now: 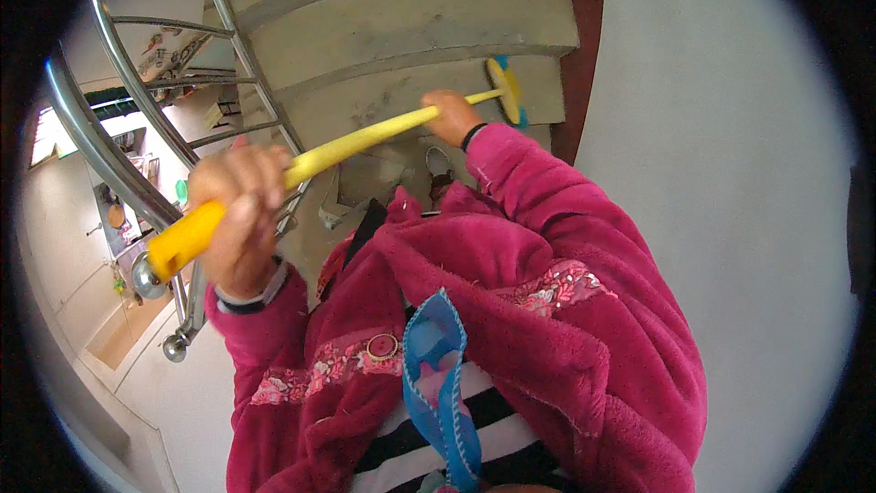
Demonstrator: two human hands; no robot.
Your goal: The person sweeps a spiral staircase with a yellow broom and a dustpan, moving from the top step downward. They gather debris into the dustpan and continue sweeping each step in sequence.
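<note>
Both of my hands grip the yellow handle [363, 140] of a broom that slants across the view. Around its thicker orange-yellow end part, near the steel railing, my left hand [241, 209] is closed, a little blurred. My right hand [449, 116] holds the handle farther along, close to the broom head [505, 90]. That head is yellow and blue with dark bristles, and is over a concrete stair step [410, 92] at its right end. Whether the bristles touch the step, I cannot tell.
Curved concrete steps [410, 17] rise ahead. A stainless steel railing [116, 171] with ball ends runs on the left, with a lower room beyond it. On the right stands a pale wall [718, 219] edged by a dark red skirting [582, 55]. A shoe [438, 161] shows below me.
</note>
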